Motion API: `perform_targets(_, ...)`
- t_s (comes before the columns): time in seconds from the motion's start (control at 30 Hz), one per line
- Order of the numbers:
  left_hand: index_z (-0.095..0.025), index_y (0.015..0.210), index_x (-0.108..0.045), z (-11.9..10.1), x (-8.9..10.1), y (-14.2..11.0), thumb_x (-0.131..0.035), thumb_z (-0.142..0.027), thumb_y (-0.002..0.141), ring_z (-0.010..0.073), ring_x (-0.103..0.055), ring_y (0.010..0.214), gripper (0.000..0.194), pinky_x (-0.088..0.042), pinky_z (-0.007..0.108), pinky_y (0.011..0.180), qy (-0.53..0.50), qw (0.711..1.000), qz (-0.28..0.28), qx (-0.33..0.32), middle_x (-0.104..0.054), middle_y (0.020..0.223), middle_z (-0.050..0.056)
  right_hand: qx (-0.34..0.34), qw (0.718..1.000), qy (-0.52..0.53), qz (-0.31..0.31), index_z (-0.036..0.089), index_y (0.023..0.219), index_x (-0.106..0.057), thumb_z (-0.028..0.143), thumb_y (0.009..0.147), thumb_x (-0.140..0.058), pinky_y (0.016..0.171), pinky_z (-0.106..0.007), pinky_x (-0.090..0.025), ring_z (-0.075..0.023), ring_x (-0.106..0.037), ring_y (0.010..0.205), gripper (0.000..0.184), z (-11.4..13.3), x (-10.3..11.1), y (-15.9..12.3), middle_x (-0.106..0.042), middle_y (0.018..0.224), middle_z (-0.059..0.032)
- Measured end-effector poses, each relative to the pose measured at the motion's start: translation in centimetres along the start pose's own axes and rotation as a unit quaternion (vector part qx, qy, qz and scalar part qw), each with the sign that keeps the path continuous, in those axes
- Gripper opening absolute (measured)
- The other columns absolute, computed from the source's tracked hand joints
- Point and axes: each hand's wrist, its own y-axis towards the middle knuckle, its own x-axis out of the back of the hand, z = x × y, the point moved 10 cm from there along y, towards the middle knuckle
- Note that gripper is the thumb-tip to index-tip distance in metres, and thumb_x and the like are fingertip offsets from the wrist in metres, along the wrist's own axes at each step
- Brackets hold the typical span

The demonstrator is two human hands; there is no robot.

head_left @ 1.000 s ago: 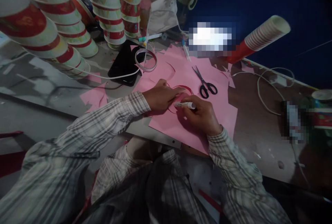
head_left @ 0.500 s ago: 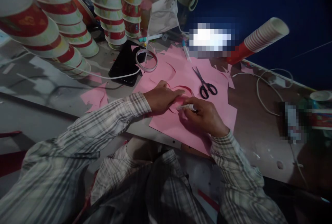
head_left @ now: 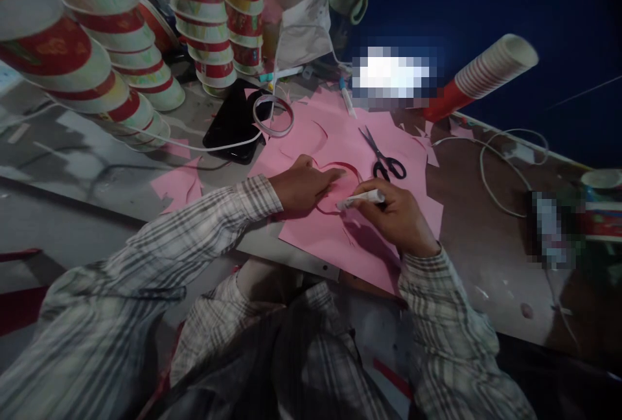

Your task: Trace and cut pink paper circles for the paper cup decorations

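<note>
A pink paper sheet [head_left: 340,238] lies at the table's near edge, with a red curved line [head_left: 345,167] drawn on it. My left hand [head_left: 304,186] presses flat on the paper, fingers stretched toward the red curve. My right hand [head_left: 393,216] is closed on a white marker [head_left: 362,199], its tip touching the paper just right of my left fingertips. Black-handled scissors [head_left: 385,156] lie on the pink paper a little beyond my right hand.
Stacks of red-and-white paper bowls [head_left: 97,50] fill the far left. A black phone [head_left: 233,122] with a white cable, a tape roll [head_left: 273,115], a lying stack of cups [head_left: 486,70], pens and looped white wire [head_left: 505,167] surround the paper.
My right hand has shifted slightly right and the marker has tilted flatter, with more of its barrel showing. My left hand stays pressed on the paper.
</note>
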Motion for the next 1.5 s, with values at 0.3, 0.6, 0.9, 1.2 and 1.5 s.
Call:
perform_targets(0.3, -0.013, 0.139, -0.048, 0.1, 0.0, -0.1, -0.04, -0.023, 0.097, 0.0172, -0.053, 0.064, 0.044, -0.03, 0.044, 0.1, 0.005, 1.0, -0.008, -0.001, -0.066, 0.07, 0.001, 0.041, 0.992, 0.017, -0.121, 0.021, 0.088, -0.066, 0.029, 0.082, -0.065, 0.056, -0.026, -0.048, -0.0133, -0.06, 0.06, 0.01, 0.7, 1.3, -0.1, -0.069, 0.077, -0.0007)
perform_targets(0.6, -0.014, 0.139, -0.046, 0.1, 0.1, -0.1, -0.043, -0.017, 0.094, 0.0195, -0.06, 0.075, 0.045, -0.028, 0.045, 0.102, 0.002, 1.0, 0.002, 0.005, -0.072, 0.084, 0.004, 0.097, 0.994, -0.053, -0.021, 0.02, 0.102, -0.07, 0.027, 0.086, -0.06, 0.065, -0.029, -0.049, -0.0167, -0.064, 0.065, 0.02, 1.5, -2.9, -0.2, -0.074, 0.084, -0.005)
perform_targets(0.9, -0.012, 0.139, -0.048, 0.3, 0.4, -0.2, -0.039, -0.018, 0.096, 0.0203, -0.06, 0.077, 0.044, -0.03, 0.045, 0.1, 0.024, 1.0, -0.007, -0.001, -0.072, 0.087, 0.007, 0.033, 0.995, -0.084, 0.051, 0.019, 0.097, -0.07, 0.028, 0.083, -0.058, 0.054, -0.026, -0.041, -0.0148, -0.056, 0.056, 0.02, 0.7, -1.8, -0.2, -0.067, 0.066, -0.0017)
perform_targets(1.2, -0.013, 0.145, -0.04, -0.1, 1.3, -0.1, -0.035, -0.03, 0.101, 0.0168, -0.057, 0.068, 0.048, -0.026, 0.044, 0.102, -0.069, 0.997, -0.026, 0.015, -0.067, 0.069, -0.001, -0.044, 0.996, 0.035, -0.063, 0.018, 0.084, -0.067, 0.032, 0.08, -0.064, 0.057, -0.026, -0.043, -0.0132, -0.056, 0.061, 0.015, -1.3, -0.2, 0.5, -0.067, 0.073, -0.0008)
perform_targets(1.5, -0.013, 0.146, -0.039, 0.1, 0.9, -0.1, -0.038, -0.019, 0.095, 0.0183, -0.056, 0.063, 0.051, -0.026, 0.044, 0.101, 0.022, 0.999, -0.046, -0.007, -0.066, 0.068, -0.001, -0.026, 0.991, 0.055, -0.116, 0.02, 0.083, -0.066, 0.03, 0.08, -0.064, 0.057, -0.027, -0.046, -0.014, -0.058, 0.059, 0.01, -0.5, 0.5, 0.1, -0.066, 0.07, 0.0)
